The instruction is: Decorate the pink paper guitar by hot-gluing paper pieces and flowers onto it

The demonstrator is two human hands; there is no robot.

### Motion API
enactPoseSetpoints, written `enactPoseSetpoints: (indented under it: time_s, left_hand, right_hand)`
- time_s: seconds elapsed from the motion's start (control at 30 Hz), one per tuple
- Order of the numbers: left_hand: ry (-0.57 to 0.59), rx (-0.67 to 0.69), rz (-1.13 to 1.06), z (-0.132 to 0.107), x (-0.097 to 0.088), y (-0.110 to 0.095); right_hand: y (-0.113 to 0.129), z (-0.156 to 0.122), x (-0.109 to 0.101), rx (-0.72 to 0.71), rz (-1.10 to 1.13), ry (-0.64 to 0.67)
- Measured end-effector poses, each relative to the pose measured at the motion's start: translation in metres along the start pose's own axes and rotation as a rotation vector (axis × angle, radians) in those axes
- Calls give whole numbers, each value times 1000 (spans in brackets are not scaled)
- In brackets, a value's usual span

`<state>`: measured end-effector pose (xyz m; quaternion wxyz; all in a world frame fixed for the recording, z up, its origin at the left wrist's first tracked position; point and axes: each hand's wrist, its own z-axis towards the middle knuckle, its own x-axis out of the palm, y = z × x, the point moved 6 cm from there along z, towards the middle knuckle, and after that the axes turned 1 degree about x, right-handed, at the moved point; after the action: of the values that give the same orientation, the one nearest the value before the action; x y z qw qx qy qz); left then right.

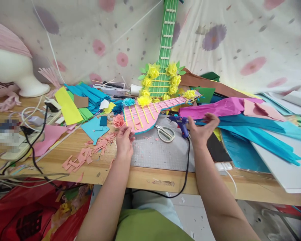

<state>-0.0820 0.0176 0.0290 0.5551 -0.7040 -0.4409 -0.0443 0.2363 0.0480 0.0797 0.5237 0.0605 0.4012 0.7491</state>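
A pink paper guitar (pixel 145 117) with a blue edge, yellow strips and strings lies across the grey cutting mat (pixel 163 155). At its lower left corner, the fingers of my left hand (pixel 124 142) are closed on the edge, just below a coral paper flower (pixel 118 121). Blue paper flowers (pixel 128 102) sit along the same end. My right hand (pixel 203 130) is raised with its fingers apart, beside a purple glue gun (pixel 183 126); nothing shows in its grasp. White-handled scissors (pixel 166 133) rest between the two hands.
Behind stands a green paper guitar (pixel 165 53) with yellow flowers. Coral paper scraps (pixel 82 157) litter the left side. Folded blue and magenta paper (pixel 215 108) lies on the right, near a black phone-like slab (pixel 217 149). The glue gun's black cord (pixel 187 167) drops over the table edge.
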Motion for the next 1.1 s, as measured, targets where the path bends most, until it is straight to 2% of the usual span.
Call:
enactPoseSetpoints:
  time_s: [0.07,0.13,0.17,0.23,0.3,0.33,0.4,0.47,0.6,0.83,1.0,1.1]
  left_hand:
    - [-22,-117,-140,-3,1,6]
    - [-39,-203,-240,-5,3,10]
    - [-48,-228,-274,-6,4,11]
    - [-74,-240,-310,-6,5,11]
    - [-103,-213,-309,-5,3,9]
    - [-112,-194,-299,-4,2,8]
    - [-113,-159,-278,-2,0,5]
    - [-104,-139,-274,0,-1,3]
    - [-90,-120,-287,6,-5,3]
    - [-57,-23,-212,11,-14,-2]
    - [-38,-7,-162,11,-16,-8]
    - [-31,-8,-116,13,-21,-14]
  right_hand:
    - [25,0,-14,-84,6,-86]
    - [53,-6,-12,-104,62,-45]
    - [67,-12,-3,-105,114,47]
    - [95,-32,27,-72,271,321]
    - [119,-61,66,34,453,661]
    - [127,-75,81,105,510,769]
    - [143,-98,105,161,553,926]
    - [156,-113,119,168,551,1018]
    - [169,-130,132,248,572,1112]
    - [170,-146,145,397,670,1149]
    - [173,-147,147,405,657,1152]
    - [178,-145,147,336,648,1196]
